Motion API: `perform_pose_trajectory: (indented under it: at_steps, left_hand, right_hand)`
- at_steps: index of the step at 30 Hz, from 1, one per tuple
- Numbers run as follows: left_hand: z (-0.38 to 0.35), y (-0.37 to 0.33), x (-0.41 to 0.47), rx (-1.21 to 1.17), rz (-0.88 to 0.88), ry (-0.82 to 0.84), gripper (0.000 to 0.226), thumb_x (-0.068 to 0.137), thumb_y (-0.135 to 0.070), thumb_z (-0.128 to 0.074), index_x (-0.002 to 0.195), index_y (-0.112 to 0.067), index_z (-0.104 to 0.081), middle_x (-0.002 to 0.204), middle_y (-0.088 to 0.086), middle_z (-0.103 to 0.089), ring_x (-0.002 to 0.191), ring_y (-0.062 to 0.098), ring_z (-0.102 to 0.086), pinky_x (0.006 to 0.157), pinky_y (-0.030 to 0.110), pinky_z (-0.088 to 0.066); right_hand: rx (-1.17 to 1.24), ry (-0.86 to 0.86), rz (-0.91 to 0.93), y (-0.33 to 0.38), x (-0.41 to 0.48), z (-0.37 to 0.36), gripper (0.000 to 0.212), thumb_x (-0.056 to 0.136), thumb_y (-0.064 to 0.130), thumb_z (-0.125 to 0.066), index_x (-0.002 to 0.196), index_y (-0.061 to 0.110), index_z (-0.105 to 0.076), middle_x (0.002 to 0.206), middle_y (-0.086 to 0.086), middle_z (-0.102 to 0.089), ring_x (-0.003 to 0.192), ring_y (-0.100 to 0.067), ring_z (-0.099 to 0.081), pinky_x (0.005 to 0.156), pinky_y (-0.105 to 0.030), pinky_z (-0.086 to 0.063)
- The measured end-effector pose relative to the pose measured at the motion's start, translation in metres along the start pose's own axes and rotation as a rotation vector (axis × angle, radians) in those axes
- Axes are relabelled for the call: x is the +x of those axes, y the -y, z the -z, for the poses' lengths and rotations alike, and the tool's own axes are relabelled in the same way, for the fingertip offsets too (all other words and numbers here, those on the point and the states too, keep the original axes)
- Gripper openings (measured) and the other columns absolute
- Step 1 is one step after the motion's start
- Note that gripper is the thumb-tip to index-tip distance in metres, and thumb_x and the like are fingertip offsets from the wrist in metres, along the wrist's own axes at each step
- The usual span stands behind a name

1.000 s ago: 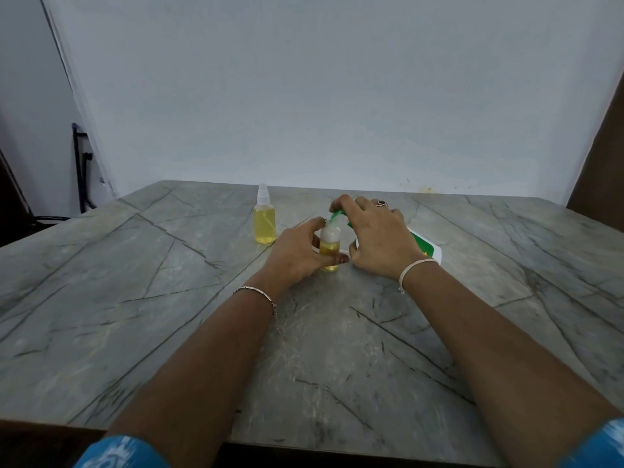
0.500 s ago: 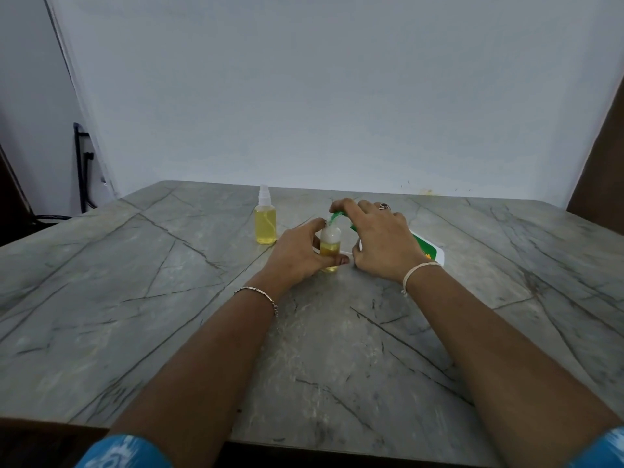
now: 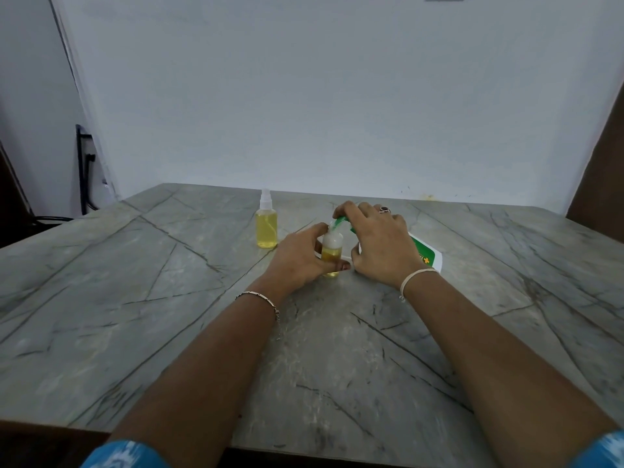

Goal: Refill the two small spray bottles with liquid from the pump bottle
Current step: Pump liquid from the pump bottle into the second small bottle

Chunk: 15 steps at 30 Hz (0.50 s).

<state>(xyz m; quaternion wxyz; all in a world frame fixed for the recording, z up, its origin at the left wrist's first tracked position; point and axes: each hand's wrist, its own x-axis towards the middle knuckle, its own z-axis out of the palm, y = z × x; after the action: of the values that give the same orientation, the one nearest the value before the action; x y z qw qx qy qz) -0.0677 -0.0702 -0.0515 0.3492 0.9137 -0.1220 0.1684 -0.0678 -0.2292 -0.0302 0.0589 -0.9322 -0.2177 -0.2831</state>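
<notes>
A small clear bottle [image 3: 331, 253] with yellow liquid and a foamy top stands on the grey stone table [image 3: 169, 298]. My left hand [image 3: 300, 261] grips it from the left side. My right hand [image 3: 381, 246] lies over the white and green pump bottle [image 3: 426, 255], fingers curled on its green pump head [image 3: 338, 223], whose spout sits over the small bottle's mouth. Most of the pump bottle is hidden under that hand. A second small spray bottle [image 3: 266, 221], capped and nearly full of yellow liquid, stands upright to the left.
A pale wall rises just behind the table's far edge. A black metal frame [image 3: 84, 163] stands off the table at the left. A brown panel [image 3: 601, 170] stands at the right.
Both hands and the bottles stay where they were. The view has shifted only slightly.
</notes>
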Motion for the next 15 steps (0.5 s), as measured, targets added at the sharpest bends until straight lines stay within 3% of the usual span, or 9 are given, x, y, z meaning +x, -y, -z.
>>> perform_pose_trajectory:
  at_steps: [8,15]
  left_hand:
    - [-0.0027,0.0039,0.0030,-0.005,0.021,0.005,0.078,0.065,-0.052,-0.082,0.131,-0.024,-0.050,0.106,-0.003,-0.065,0.092,0.017,-0.064,0.085,0.032,-0.052]
    - [-0.0013,0.0013,0.0025,0.014,0.008,0.006,0.085,0.066,-0.050,-0.082,0.138,-0.020,-0.046,0.118,0.002,-0.065,0.092,0.015,-0.061,0.088,0.030,-0.049]
  right_hand:
    - [-0.011,0.019,-0.009,-0.0009,-0.0025,-0.0001,0.068,0.078,0.019,-0.065,0.136,0.034,-0.035,0.128,-0.001,-0.056,0.115,-0.026,-0.053,0.096,-0.046,-0.043]
    - [-0.015,0.009,-0.011,0.0001,-0.0008,-0.0007,0.061,0.078,0.017,-0.064,0.132,0.031,-0.037,0.127,-0.002,-0.055,0.113,-0.028,-0.054,0.097,-0.047,-0.042]
